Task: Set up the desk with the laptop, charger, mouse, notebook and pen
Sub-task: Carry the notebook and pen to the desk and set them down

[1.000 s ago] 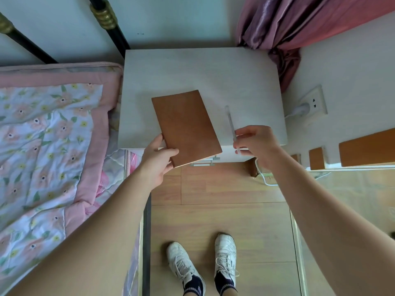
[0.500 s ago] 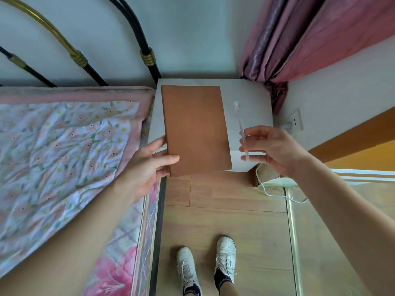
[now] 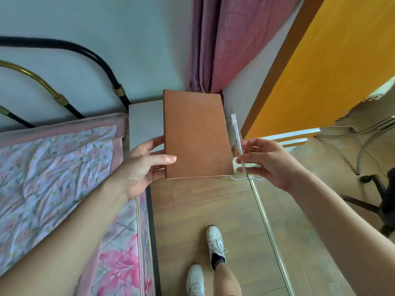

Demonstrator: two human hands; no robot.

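While standing between the bed [image 3: 64,167] on the left and a glass partition on the right, the person is carrying two of the task's things in front of the body, both lifted clear of the pale nightstand [image 3: 145,122] that is showing beyond them. Starting at the left, the left hand [image 3: 143,165] is pinching the brown notebook [image 3: 195,135] at its near left corner, thumb lying flat across the cover and the other fingers hidden beneath it, so the closed book is staying level and is probably being kept shut. Just beside its right edge, the right hand [image 3: 269,163] is holding the clear pen [image 3: 237,137] low on its barrel between thumb and fingertips, the pen pointing away and nearly parallel to the notebook; separate hands likely keep the thin pen from rolling off the cover. Farther right, an orange door [image 3: 320,71] is standing open, with a chair base [image 3: 380,189] beyond. No laptop, charger, mouse or worktop is showing here, so the setting-down judgeably lies ahead.
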